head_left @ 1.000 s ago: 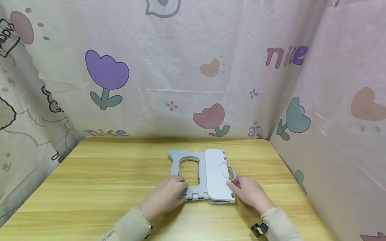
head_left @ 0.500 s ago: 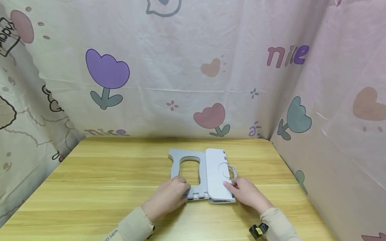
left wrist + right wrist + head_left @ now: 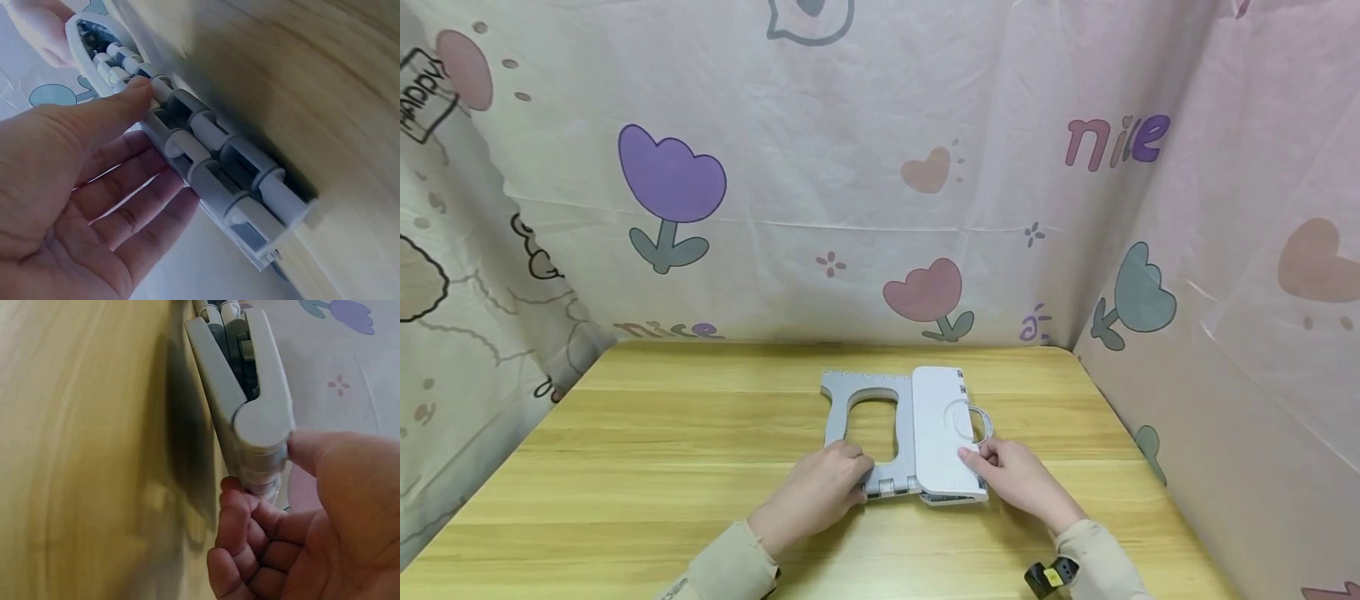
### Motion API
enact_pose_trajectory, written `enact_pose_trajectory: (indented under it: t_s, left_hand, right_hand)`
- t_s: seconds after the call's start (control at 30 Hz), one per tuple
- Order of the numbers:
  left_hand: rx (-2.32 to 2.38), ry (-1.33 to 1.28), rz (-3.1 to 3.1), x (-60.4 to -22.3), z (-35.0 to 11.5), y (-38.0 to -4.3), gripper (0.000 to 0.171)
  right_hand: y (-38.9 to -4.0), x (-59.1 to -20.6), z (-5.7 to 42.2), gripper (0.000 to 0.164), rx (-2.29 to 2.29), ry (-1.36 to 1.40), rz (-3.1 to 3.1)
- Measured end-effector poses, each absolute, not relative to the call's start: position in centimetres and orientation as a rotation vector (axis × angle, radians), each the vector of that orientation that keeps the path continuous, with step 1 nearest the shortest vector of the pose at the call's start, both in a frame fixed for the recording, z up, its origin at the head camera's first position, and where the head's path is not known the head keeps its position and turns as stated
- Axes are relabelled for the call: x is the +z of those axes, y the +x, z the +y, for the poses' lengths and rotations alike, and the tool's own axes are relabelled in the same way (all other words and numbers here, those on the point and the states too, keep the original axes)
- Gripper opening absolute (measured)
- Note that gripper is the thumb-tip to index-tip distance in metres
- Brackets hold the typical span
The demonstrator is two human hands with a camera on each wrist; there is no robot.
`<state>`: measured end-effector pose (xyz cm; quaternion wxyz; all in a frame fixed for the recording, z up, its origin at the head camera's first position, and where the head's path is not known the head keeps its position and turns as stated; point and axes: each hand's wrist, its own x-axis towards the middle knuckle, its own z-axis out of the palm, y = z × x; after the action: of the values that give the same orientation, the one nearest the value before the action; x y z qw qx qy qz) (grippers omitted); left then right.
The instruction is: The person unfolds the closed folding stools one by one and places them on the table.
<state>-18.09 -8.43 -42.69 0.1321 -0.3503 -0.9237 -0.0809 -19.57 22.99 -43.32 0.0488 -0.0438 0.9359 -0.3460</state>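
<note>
The left arm (image 3: pixel 722 560) and right arm (image 3: pixel 1097 554) reach forward, slanting inward. The left hand (image 3: pixel 816 486) pinches, thumb (image 3: pixel 115 106) opposite four lightly bent fingers (image 3: pixel 159 224); the right hand (image 3: pixel 1021 477) pinches between thumb and curled fingers.

The folding stool (image 3: pixel 906 435) lies on the table (image 3: pixel 662 467) before the curtain (image 3: pixel 805 167), its handle (image 3: pixel 988 423) to the right.

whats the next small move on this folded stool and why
Perhaps use the left hand to part the two rows of hinges, starting to unfold the stool: the rows lie close together, that hand grips there, and the right hand pinches the white panel.
</note>
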Motion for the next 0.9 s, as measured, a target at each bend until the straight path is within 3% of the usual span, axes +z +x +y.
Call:
enact_pose_trajectory:
  t_s: [0.9]
  left_hand:
    - [-0.580, -1.106, -2.531, -42.3, -10.0, -17.6, 0.043]
  right_hand:
    - [-17.9, -35.4, 21.4, 0.032, -1.133, -0.285, 3.104]
